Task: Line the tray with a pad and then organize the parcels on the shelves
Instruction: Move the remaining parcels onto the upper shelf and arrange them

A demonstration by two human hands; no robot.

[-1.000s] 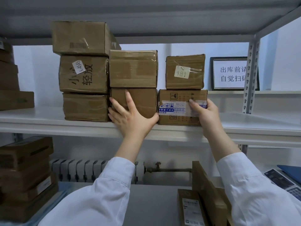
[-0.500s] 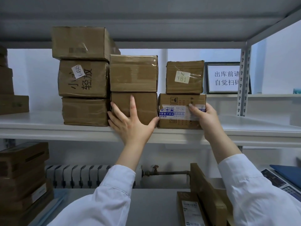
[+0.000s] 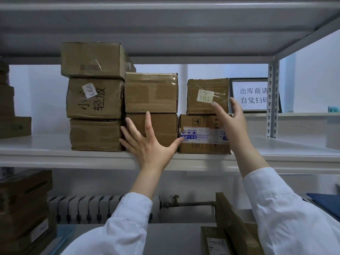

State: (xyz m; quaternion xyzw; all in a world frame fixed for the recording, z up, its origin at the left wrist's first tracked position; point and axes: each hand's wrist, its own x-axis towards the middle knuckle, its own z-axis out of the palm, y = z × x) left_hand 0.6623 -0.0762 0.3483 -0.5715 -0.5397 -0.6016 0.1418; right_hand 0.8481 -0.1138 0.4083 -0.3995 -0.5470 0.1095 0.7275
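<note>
Currently, shelf (image 3: 46,155) carries three stacks of parcels side by side: left stack (image 3: 94,99) three high, middle and right two each. Left hand (image 3: 149,144): fingers straight and spread, palm pressed flat on front of lower middle parcel (image 3: 163,126); thumb tip reaches taped parcel (image 3: 202,144) beside it. Right hand (image 3: 232,122): raised, fingers straight and apart, before lower right corner of 181 parcel (image 3: 206,89), which sits atop taped parcel; contact not determinable. Sign (image 3: 252,95) stands behind, right of 181 parcel.
</note>
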